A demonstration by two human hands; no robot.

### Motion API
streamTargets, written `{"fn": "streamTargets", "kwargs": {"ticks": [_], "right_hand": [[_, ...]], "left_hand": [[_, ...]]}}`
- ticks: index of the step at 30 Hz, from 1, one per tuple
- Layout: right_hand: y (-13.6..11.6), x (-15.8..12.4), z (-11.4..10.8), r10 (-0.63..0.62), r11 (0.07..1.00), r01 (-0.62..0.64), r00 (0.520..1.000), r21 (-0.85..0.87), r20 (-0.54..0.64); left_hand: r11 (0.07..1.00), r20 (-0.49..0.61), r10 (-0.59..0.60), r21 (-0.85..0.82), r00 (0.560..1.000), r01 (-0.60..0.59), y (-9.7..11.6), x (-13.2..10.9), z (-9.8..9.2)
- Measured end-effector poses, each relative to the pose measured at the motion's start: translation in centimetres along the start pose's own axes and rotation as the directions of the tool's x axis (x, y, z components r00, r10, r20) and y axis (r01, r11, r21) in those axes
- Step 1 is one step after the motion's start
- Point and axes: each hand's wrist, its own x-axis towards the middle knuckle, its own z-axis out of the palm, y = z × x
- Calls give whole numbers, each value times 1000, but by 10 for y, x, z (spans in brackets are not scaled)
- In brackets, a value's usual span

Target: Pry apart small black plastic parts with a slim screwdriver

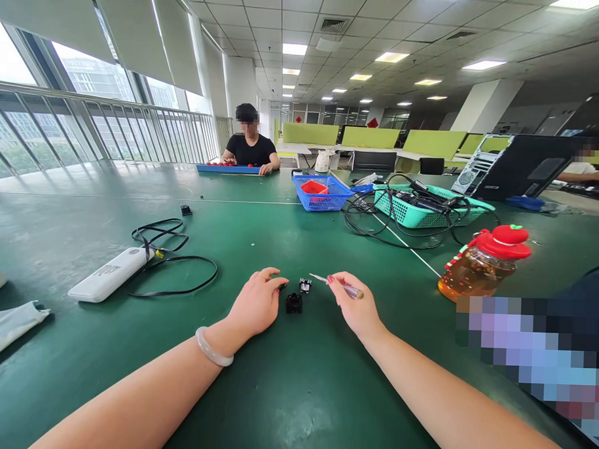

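My right hand point(358, 308) is closed around a slim screwdriver point(352, 291), its thin metal shaft pointing left toward a small silver-and-black part point(305, 285). The tip ends just above and beside that part. At the left, my left hand point(258, 300) rests on the green table, wearing a pale bangle. Its thumb and fingers close on a small black piece point(282, 287), mostly hidden beneath the fingertips. Between the hands, a black block-shaped part point(293, 303) sits on the tabletop, nearer to me than the silver one.
On the left lie a white power bank point(110, 275) and a looped black cable point(189, 289). A drink jar with a red lid point(487, 264) stands at right. Farther back are a blue basket point(324, 200) and a teal basket point(417, 219) with cables. Another person point(252, 149) sits opposite.
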Motion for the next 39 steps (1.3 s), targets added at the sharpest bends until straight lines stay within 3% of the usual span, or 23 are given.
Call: {"fn": "streamTargets", "kwargs": {"ticks": [4, 8, 11, 14, 16, 19, 24, 28, 34, 39], "right_hand": [[3, 0, 2, 31, 999, -30, 999, -20, 36], [4, -1, 2, 20, 999, -18, 999, -29, 50], [4, -1, 2, 7, 999, -5, 998, -36, 55], [4, -1, 2, 0, 999, 2, 999, -43, 53], [4, -2, 2, 5, 999, -2, 998, -48, 57], [3, -2, 2, 8, 999, -5, 998, -52, 59], [4, -2, 2, 22, 998, -18, 998, -60, 60], [6, -2, 2, 29, 998, -26, 998, -57, 58], [3, -4, 0, 36, 999, -37, 998, 13, 45], [-1, -6, -3, -18, 999, 20, 999, 49, -45]], "left_hand": [[996, 83, -63, 61, 995, 58, 4, 0, -4], [996, 52, -84, 49, 995, 81, 10, 1, -9], [995, 73, 64, -87, 995, -58, 11, -1, -11], [955, 180, 259, -192, 949, -224, 13, -4, -10], [947, 236, 305, -178, 923, -268, 14, -6, -10], [962, 253, 269, -116, 929, -246, 14, -6, -8], [998, 167, 57, -34, 984, -52, 9, -4, -5], [999, 144, -46, 5, 989, 46, 7, -4, -3], [999, 164, -13, -27, 986, 18, 7, -6, -3], [997, 202, 63, -43, 977, -56, 8, -9, -3]]}}
